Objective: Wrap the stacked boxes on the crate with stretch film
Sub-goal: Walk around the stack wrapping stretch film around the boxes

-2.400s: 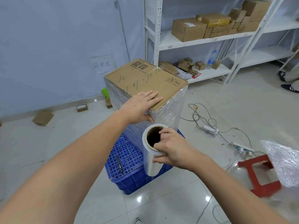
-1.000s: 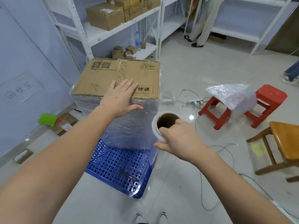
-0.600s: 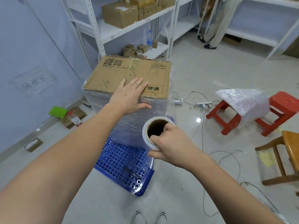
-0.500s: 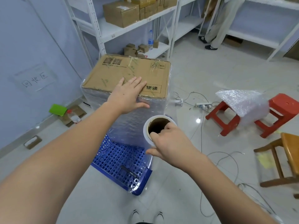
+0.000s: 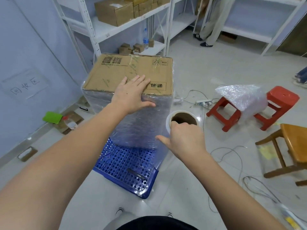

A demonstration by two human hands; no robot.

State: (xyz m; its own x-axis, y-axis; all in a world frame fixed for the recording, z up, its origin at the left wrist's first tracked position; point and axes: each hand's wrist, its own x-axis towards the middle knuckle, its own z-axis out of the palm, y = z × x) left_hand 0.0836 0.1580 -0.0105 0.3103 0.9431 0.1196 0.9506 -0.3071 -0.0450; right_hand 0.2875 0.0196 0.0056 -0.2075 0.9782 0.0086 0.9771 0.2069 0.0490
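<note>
1. I see the left hand (image 5: 131, 95) flat on the cardboard box (image 5: 131, 72), grip released, fingers straight and thumb over the near edge.
2. The right hand (image 5: 186, 140) has its grip curled into the core of the stretch film roll (image 5: 183, 117) (roll upright, just beside the stack's right corner).
3. The film-covered boxes stand on the blue crate (image 5: 127, 168) on the floor.
</note>
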